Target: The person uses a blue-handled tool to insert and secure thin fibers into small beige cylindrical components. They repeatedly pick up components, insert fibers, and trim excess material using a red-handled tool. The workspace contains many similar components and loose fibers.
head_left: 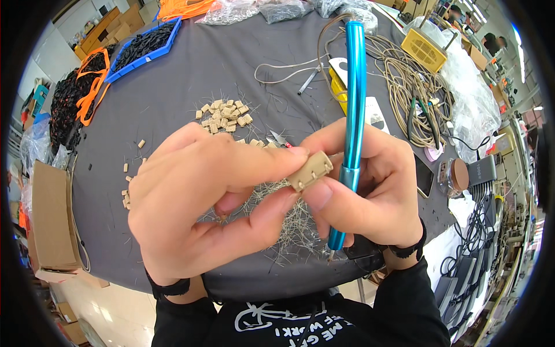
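Note:
Between my two hands, a small beige plastic piece [311, 172] with little notches along its lower side is held up over the table. My left hand [196, 196] pinches its left end between thumb and forefinger. The right end is pinched by my right hand [376, 185], which also grips a shiny blue pen-shaped tool [354, 98] standing nearly upright, a thin tip at its lower end and a cord at its top. Beyond my hands lies a heap of similar beige pieces [222, 115]. Loose thin wire clippings [295, 225] are strewn beneath my hands.
Small pointed snips [280, 139] lie behind the fingers. A blue tray [144, 49] of black parts is far left, a cardboard box [53, 217] at the left edge. Coiled cable [404, 81], pliers [425, 118], a phone [425, 176] and a glass jar [454, 175] are on the right.

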Tool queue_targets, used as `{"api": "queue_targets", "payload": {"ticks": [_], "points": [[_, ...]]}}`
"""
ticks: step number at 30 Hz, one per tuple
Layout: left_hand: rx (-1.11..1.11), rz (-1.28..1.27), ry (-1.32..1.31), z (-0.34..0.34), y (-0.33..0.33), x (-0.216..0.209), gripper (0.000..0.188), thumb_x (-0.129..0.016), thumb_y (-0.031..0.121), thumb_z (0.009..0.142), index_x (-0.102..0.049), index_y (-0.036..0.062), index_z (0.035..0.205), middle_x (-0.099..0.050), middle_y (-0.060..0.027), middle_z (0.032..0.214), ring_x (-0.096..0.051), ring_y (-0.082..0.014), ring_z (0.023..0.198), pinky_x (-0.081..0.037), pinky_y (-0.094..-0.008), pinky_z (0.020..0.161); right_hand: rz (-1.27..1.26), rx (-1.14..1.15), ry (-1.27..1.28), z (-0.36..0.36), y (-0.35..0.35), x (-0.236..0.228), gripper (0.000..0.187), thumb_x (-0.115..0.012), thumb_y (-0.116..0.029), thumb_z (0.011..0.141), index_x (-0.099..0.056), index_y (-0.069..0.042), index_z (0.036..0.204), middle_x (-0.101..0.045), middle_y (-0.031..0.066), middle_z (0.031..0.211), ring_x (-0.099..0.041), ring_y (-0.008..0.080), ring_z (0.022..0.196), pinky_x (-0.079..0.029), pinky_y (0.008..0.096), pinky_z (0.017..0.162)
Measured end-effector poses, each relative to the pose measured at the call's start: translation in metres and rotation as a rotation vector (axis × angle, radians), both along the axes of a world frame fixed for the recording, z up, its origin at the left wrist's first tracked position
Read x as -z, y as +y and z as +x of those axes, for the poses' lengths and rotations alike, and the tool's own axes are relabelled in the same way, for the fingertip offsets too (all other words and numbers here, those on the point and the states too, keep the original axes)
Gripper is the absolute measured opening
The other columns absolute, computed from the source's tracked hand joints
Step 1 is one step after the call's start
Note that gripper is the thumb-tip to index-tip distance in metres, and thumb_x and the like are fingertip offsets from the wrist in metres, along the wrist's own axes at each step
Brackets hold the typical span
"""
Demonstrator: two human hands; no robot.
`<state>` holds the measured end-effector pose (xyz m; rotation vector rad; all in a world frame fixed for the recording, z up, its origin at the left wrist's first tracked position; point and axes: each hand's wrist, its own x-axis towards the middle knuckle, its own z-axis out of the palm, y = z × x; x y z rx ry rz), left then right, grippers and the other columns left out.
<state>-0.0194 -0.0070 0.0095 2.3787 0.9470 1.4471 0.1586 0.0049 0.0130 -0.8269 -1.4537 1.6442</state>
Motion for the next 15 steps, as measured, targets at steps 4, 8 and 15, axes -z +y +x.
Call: {"api": "queue_targets", "payload": {"ticks": [4,8,15], "points": [[-0.055,-0.003,-0.014,0.0061,0.0012,0.0015,0.023,-0.057,0.0,0.059,-0.057,-0.0019,0.082,-0.056,-0.0028,0.067,-0.035,-0.0052,0.05,-0.026,-0.018,0.047,-0.019,0.01,0.022,-0.0007,-0.0002,0.0007,0.029,-0.061,-0.004,0.069,-0.048,0.007,0.092,-0.058,0.0098,0.067,-0.054,0.0099,0.046,-0.037,0.0167,0.034],[-0.084,-0.002,-0.029,0.0038,0.0024,0.0037,0.018,-0.055,0.002,0.064,-0.055,-0.0026,0.081,-0.055,-0.0045,0.069,-0.036,-0.0057,0.051,-0.027,-0.0173,0.047,-0.031,-0.02,0.049,-0.0021,0.0014,0.0027,0.034,-0.064,-0.007,0.069,-0.048,0.007,0.096,-0.057,0.0092,0.063,-0.053,0.0092,0.044,-0.036,0.0162,0.034],[0.01,-0.04,-0.155,0.0038,0.0077,0.0098,0.017,-0.055,0.009,0.075,-0.051,-0.0042,0.084,-0.052,-0.0062,0.067,-0.039,-0.0076,0.054,-0.028,-0.0184,0.049,-0.047,-0.082,0.132,0.0038,0.004,0.0043,0.048,-0.064,-0.019,0.071,-0.044,0.01,0.104,-0.055,0.0097,0.053,-0.052,0.0108,0.04,-0.037,0.0182,0.035]]}}
